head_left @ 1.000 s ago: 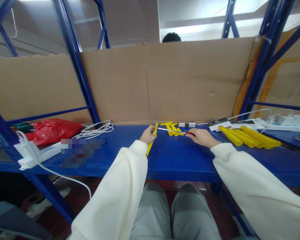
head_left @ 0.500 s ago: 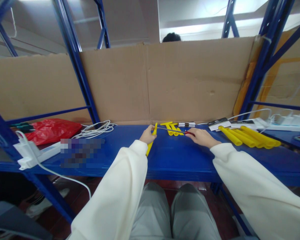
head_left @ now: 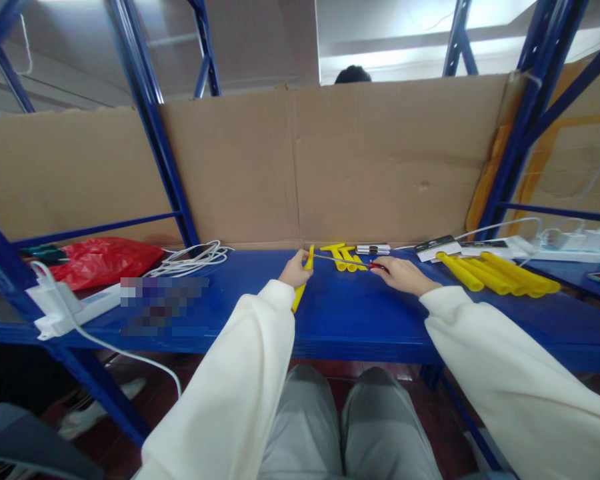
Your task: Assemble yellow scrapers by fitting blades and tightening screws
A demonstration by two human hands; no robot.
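Note:
My left hand (head_left: 296, 270) is closed around a yellow plastic tube-like piece (head_left: 300, 298), whose narrow upper end shows above the fingers. In my right hand (head_left: 403, 275) is the red handle of a screwdriver (head_left: 344, 259). Its thin metal shaft runs left, and the tip meets the upper part of the yellow piece; exactly how it sits there is too small to make out. Just behind the shaft lie several yellow T-shaped pieces (head_left: 336, 257) on the blue shelf (head_left: 360, 313).
Yellow tubes (head_left: 495, 275) lie to the right, by small boxes (head_left: 439, 247) and a white power strip (head_left: 565, 253). On the left are a red plastic bag (head_left: 111, 261), coiled white cable (head_left: 200, 259) and another power strip (head_left: 87, 310). A cardboard panel (head_left: 380, 160) stands behind.
Both hands, the yellow piece and the screwdriver stay in nearly the same place. Behind the cardboard, the top of a person's head has shifted slightly right.

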